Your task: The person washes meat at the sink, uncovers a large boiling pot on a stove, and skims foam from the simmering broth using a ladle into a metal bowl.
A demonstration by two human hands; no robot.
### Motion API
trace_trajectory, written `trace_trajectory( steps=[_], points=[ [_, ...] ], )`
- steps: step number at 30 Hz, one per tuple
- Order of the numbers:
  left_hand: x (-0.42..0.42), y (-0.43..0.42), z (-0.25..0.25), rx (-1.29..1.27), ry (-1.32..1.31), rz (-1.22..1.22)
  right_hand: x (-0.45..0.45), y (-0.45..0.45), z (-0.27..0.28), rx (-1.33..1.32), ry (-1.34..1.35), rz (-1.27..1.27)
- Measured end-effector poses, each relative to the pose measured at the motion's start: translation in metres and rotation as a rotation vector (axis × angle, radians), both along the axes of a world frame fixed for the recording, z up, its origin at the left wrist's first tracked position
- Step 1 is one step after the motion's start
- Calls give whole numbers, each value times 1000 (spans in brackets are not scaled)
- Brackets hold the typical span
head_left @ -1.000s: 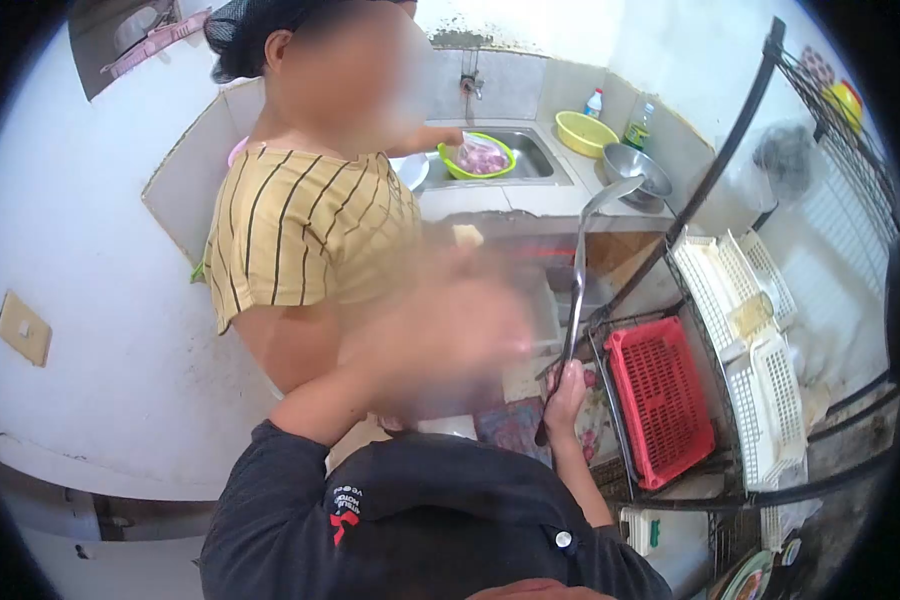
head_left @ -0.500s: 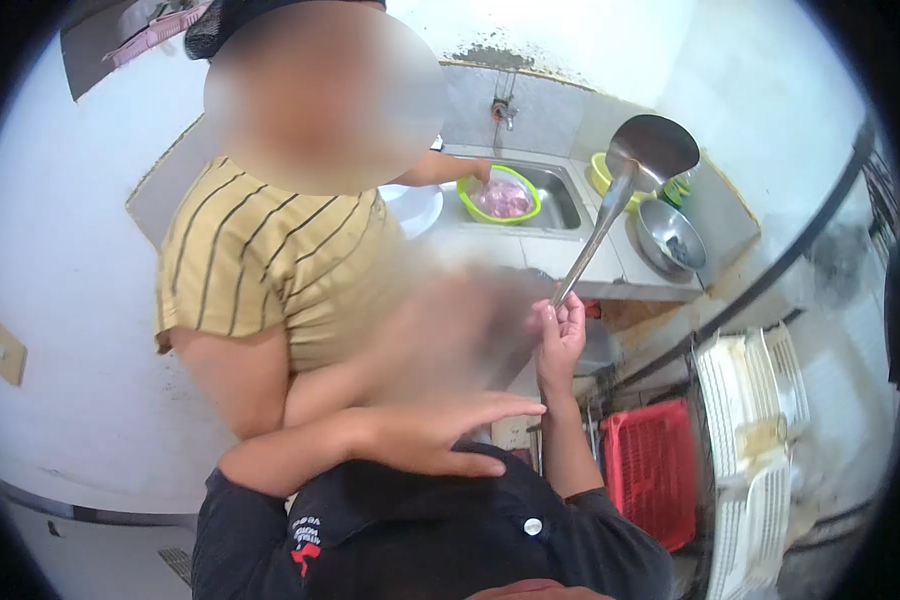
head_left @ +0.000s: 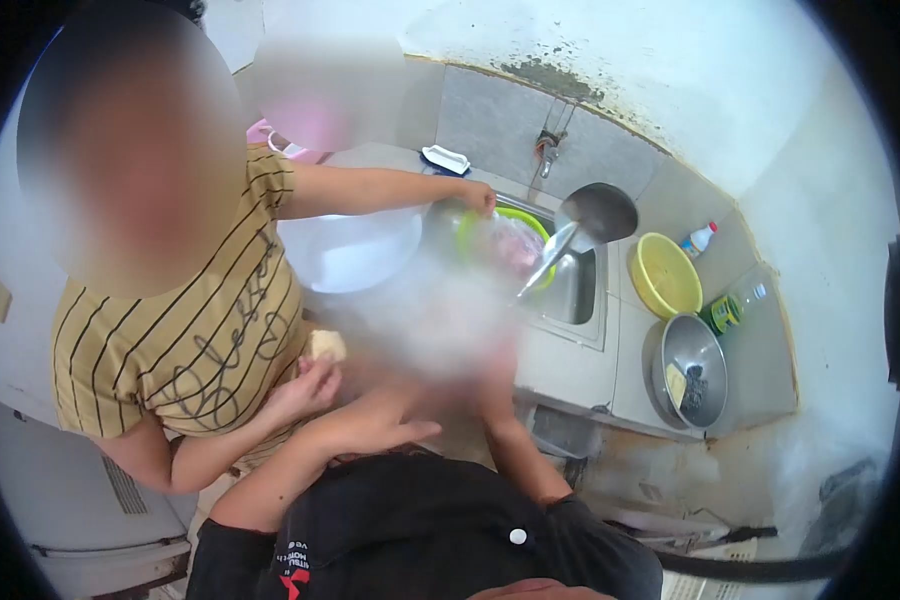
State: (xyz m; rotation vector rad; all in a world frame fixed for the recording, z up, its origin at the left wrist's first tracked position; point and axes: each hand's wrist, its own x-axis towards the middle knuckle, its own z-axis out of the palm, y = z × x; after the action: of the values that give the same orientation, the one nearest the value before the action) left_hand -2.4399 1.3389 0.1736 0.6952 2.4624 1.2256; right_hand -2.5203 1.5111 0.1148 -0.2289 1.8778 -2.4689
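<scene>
My right hand (head_left: 497, 382) is closed on the handle of a long metal wok spatula (head_left: 598, 214), whose wide head is raised in front of the sink. A blurred patch hides most of the fingers and the lower handle. My left hand (head_left: 382, 420) is held low in front of my body, thumb stretched out, holding nothing that I can see; its fingertips fade into the blur. Close beside it, a co-worker's hand (head_left: 318, 385) holds a pale beige lump (head_left: 326, 346). The co-worker's other hand (head_left: 478, 197) touches the rim of a green basin (head_left: 518, 213) with pink contents in a clear bag.
Beyond the spatula lies a steel sink (head_left: 574, 290) with a tap (head_left: 547, 160) above it. A large white basin (head_left: 355, 250) stands left of it. On the right are a yellow basin (head_left: 665, 275), a steel bowl (head_left: 708, 345) and a green-labelled bottle (head_left: 722, 315).
My view has turned right toward the sink and counter. The spatula is now lower, before the sink. The co-worker's near hand now shows, holding the beige lump.
</scene>
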Motion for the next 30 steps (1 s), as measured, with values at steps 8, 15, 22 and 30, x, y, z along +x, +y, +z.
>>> trace_trajectory(
  steps=[8, 15, 22, 30],
  points=[
    [-42, 32, -103, 376, -307, 467, -106, 66, -7, 894, 388, 396],
    [-96, 44, -124, 484, -405, 634, -342, 81, 73, 1420, 1003, -626],
    [-154, 66, -112, 437, -506, 577, -500, 133, 30, 1957, 847, -628],
    [-222, 93, -111, 345, -526, 521, -416, 102, -88, 1539, 531, -84]
  ],
)
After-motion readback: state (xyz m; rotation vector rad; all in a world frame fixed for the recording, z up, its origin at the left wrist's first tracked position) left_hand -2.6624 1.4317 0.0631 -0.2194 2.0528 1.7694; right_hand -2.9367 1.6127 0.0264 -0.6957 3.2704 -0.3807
